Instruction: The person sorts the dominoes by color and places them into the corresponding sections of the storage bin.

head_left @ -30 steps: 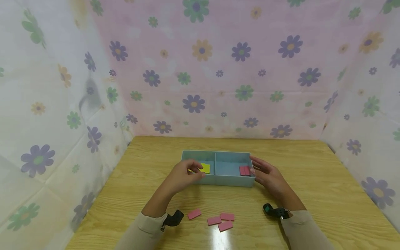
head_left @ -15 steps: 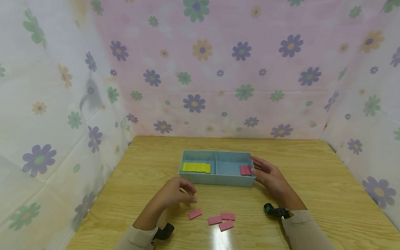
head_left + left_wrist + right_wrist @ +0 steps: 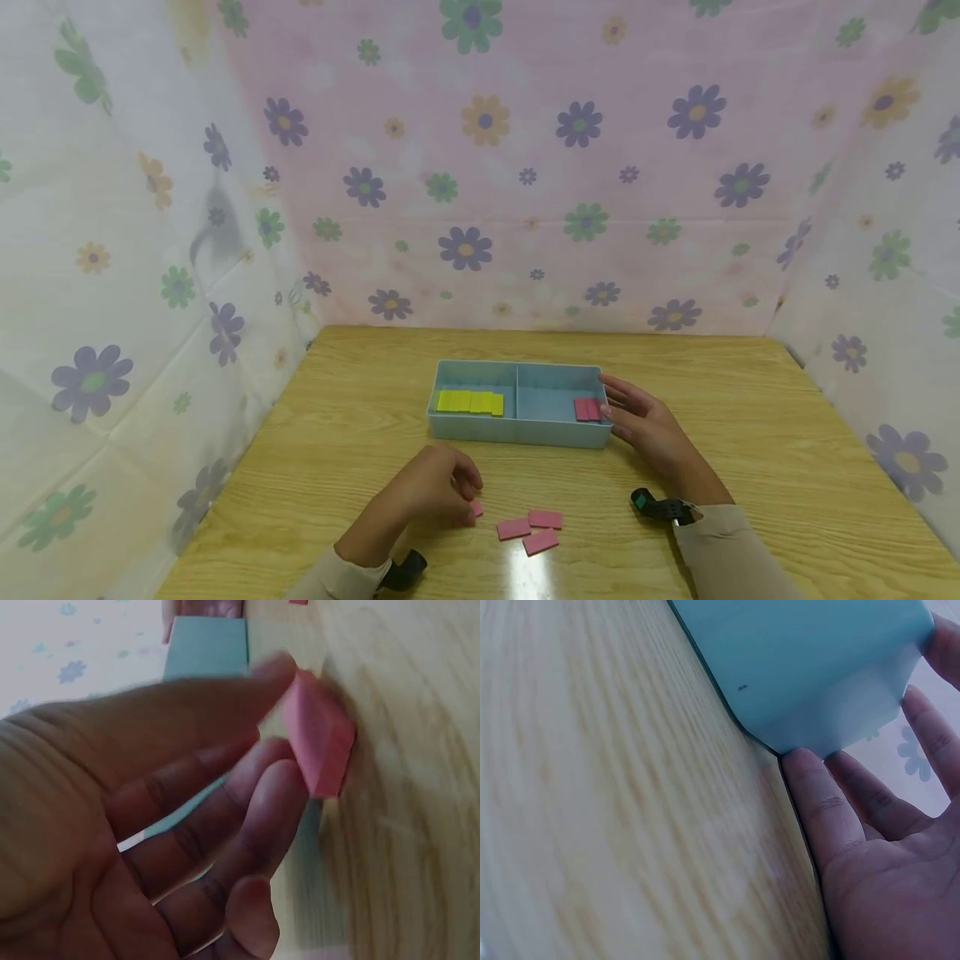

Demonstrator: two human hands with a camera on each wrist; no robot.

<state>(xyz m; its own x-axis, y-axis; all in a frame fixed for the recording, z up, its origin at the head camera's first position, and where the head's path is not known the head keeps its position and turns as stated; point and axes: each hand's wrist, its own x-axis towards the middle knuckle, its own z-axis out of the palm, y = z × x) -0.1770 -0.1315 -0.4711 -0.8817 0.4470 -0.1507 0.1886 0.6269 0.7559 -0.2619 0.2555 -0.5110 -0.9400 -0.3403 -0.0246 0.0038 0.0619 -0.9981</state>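
Observation:
My left hand (image 3: 429, 490) is low over the table, left of the loose tiles. Its thumb and fingertips pinch a small pink tile (image 3: 321, 735), which stands tilted at the wood in the left wrist view. A light-blue box (image 3: 517, 432) with two compartments lies beyond. My right hand (image 3: 654, 433) rests at the box's right end, fairly straight fingers touching the end wall (image 3: 855, 712) and the thumb at the rim. Yellow tiles (image 3: 468, 402) form a row in the left compartment. Pink tiles (image 3: 587, 409) lie side by side in the right compartment's near right corner.
Three more pink tiles (image 3: 513, 529) lie loosely together on the wooden table (image 3: 360, 375), right of my left hand. Flowered cloth (image 3: 525, 150) hangs behind the table and along both sides. A black wrist camera (image 3: 651, 505) sits on my right wrist.
My left hand has drawn back from the box's left compartment toward me, uncovering the yellow row, and has taken hold of the leftmost loose pink tile. My right hand stays at the box.

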